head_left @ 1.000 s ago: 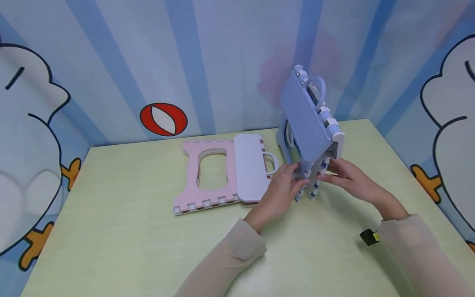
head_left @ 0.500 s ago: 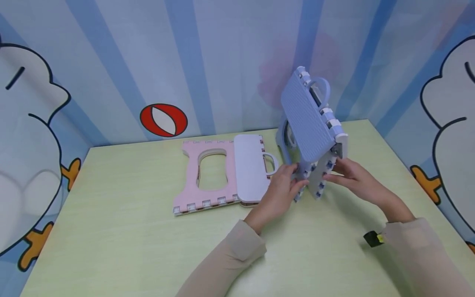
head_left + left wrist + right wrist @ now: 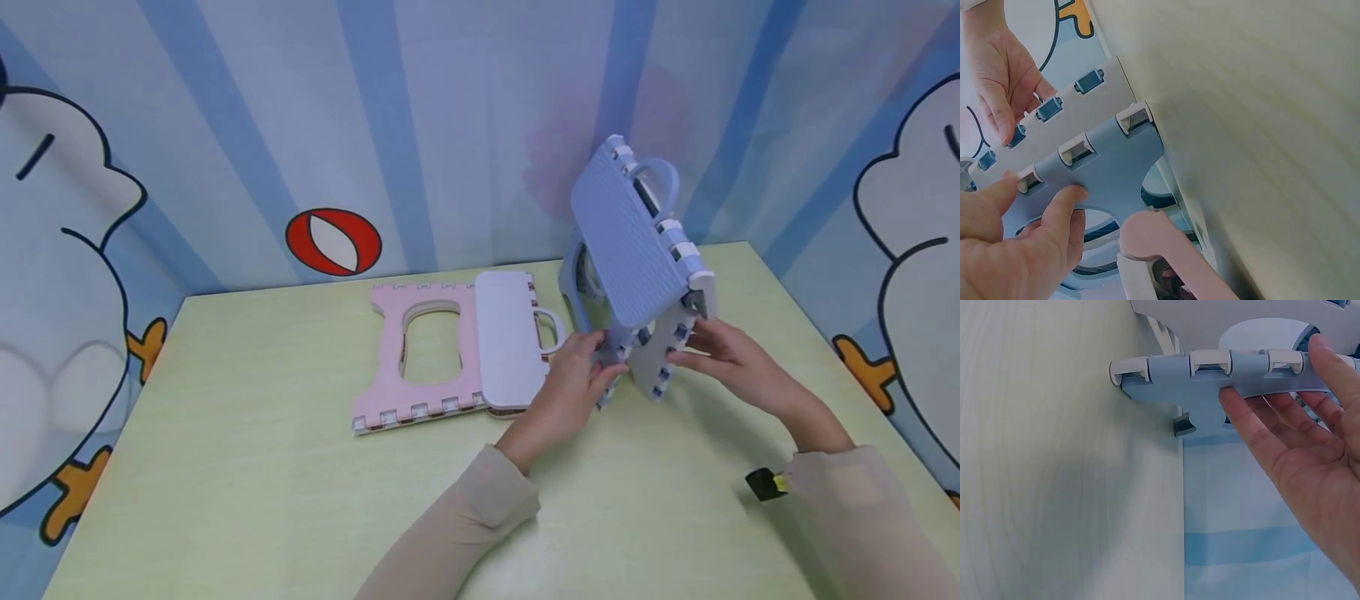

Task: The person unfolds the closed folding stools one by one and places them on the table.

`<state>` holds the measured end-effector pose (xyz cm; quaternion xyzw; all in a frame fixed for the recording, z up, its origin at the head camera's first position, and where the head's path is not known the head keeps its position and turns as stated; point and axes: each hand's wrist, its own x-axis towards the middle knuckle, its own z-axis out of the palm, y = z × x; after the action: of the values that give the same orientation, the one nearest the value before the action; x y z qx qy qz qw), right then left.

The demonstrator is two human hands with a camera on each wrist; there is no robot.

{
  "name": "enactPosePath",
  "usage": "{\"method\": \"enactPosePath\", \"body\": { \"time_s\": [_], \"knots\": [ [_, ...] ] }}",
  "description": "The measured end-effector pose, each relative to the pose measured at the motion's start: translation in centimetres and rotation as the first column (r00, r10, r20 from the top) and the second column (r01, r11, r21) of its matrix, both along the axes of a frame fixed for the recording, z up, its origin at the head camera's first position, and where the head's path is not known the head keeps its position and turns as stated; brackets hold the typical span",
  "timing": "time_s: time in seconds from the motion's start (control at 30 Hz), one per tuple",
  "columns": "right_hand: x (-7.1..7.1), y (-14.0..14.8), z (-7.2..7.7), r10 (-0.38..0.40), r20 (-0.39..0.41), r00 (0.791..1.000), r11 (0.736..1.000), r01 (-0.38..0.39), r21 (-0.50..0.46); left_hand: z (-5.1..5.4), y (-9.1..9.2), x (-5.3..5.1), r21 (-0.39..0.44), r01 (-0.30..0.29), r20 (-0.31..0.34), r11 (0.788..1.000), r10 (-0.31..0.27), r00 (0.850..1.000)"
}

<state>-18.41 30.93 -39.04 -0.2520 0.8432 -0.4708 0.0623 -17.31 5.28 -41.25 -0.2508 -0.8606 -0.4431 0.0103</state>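
Observation:
A blue and white folding stool [image 3: 628,237], its ribbed top steeply tilted, stands on its parted leg panels at the table's back right. My left hand [image 3: 570,379] grips the near edge of its left leg panel; in the left wrist view the thumb and fingers [image 3: 1063,212] pinch the blue panel [image 3: 1113,159]. My right hand [image 3: 738,362] holds the right leg panel's edge, its thumb on the near side. In the right wrist view that hand [image 3: 1310,444] curls round the hinged blue panel [image 3: 1204,390], with fingers through the opening.
A pink and white folded stool [image 3: 431,400] lies flat on the pale green table [image 3: 247,467], close to my left hand's left side. Behind the table stands a blue striped backdrop [image 3: 480,125] with cartoon figures. A small black tag [image 3: 765,484] hangs by my right sleeve.
The right leg panel has swung rightward with my right hand, widening the gap between the leg panels. The blue stool's top has shifted slightly right. My left hand has hardly moved.

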Motion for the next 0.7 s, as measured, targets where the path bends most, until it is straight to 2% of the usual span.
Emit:
{"method": "enactPosePath", "body": {
  "time_s": [0.17,0.33,0.7],
  "knots": [
    [0.0,0.4,0.1,-0.035,0.021,0.999,0.999,0.034,0.022,0.0,0.0,0.0,-0.006,0.003,0.006,1.0,-0.003,1.0],
    [0.0,0.8,0.0,-0.073,0.038,0.997,0.997,0.072,0.025,0.0,0.2,0.1,-0.02,-0.009,-0.021,1.0,0.008,1.0],
    [0.3,1.7,-0.1,-0.1,0.049,0.994,0.994,0.098,0.038,-0.2,0.2,0.1,-0.026,-0.009,-0.017,1.0,0.008,1.0]
  ]
}}
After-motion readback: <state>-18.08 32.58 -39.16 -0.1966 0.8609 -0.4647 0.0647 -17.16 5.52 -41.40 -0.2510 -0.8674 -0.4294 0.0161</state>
